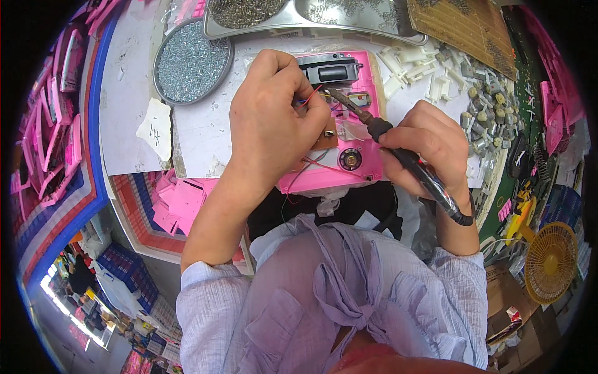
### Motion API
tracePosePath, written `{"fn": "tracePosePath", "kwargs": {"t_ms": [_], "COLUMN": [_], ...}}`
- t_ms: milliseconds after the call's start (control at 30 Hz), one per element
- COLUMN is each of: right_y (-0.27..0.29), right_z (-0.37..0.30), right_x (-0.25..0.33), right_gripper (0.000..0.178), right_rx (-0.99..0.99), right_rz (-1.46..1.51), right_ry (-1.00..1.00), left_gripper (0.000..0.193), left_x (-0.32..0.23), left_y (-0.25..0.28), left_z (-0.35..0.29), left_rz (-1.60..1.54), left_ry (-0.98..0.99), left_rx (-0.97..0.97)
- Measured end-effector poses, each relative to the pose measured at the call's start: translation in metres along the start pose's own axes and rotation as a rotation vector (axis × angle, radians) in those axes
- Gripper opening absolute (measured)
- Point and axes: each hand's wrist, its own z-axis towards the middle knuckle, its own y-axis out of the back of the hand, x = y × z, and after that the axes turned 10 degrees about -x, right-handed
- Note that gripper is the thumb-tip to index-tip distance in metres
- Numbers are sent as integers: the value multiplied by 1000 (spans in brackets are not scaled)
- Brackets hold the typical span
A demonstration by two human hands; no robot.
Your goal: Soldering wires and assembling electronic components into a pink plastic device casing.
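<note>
My right hand grips a soldering iron by its black handle. The iron slants up to the left, and its tip is among thin wires beside my left fingers. My left hand is closed in a pinch on thin coloured wires; its fingertips are partly hidden. Both hands are over a pink plastic casing that lies on the table. Inside the casing are a black plastic compartment at the far end, a small brown circuit board and a round speaker at the near end.
A round dish of small screws stands at the far left. Behind the casing is a metal tray with springs. White plastic parts and small metal motors are heaped at right. Below sits a yellow fan; pink panels lie lower left.
</note>
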Motion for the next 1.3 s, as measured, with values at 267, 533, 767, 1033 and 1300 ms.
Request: {"fn": "tracePosePath", "kwargs": {"t_ms": [267, 533, 767, 1033, 1300], "right_y": [0, 5, 17, 25, 29], "right_z": [1, -5, -11, -18, -22], "right_x": [-1, 5, 10, 5, 1], "right_gripper": [33, 31, 34, 35, 34], "right_rx": [0, -49, -102, -172, -192], "right_rz": [13, 25, 0, 10, 25], "right_ry": [1, -7, -8, -17, -13], "left_gripper": [11, 11, 11, 12, 16], "left_x": [1, -1, 1, -1, -1], "left_y": [-3, -5, -5, -5, -1], "left_z": [-3, -5, -5, -4, -5], "left_rz": [30, 20, 51, 49, 66], "left_ry": [-26, -5, -44, -46, -116], "left_rx": [-40, -42, -49, -51, -74]}}
